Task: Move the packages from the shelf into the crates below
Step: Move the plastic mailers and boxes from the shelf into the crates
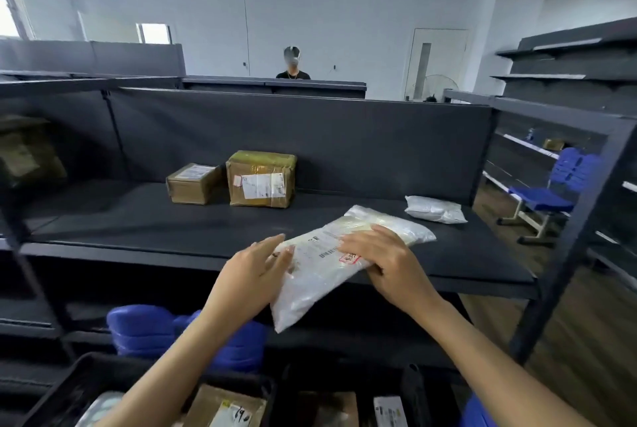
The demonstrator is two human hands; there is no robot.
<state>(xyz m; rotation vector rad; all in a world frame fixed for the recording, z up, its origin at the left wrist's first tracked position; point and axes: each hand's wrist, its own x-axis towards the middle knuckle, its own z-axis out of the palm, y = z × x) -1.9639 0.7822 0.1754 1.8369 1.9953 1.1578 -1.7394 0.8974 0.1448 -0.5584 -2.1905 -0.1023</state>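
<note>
Pick-up step: the white mailer (310, 288) lay tilted across the front edge of the shelf (138, 219), its lower end overhanging the crates (69, 388) below. The right hand (382, 261) gripped it, fingers over the label and thumb beneath. The left hand (256, 268) touched its left edge with nearly straight fingers. The next move probably called for lifting it clear and lowering it into a crate.

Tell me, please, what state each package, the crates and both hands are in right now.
white mailer, tilted, partly past the front of the shelf.
left hand, straight fingers against the mailer's left edge.
right hand, gripping the mailer's right side.
small white bag, lying on the shelf, untouched.
large carton, taped shut, upright.
small carton, shut, beside it.
crates, holding packages.
</note>
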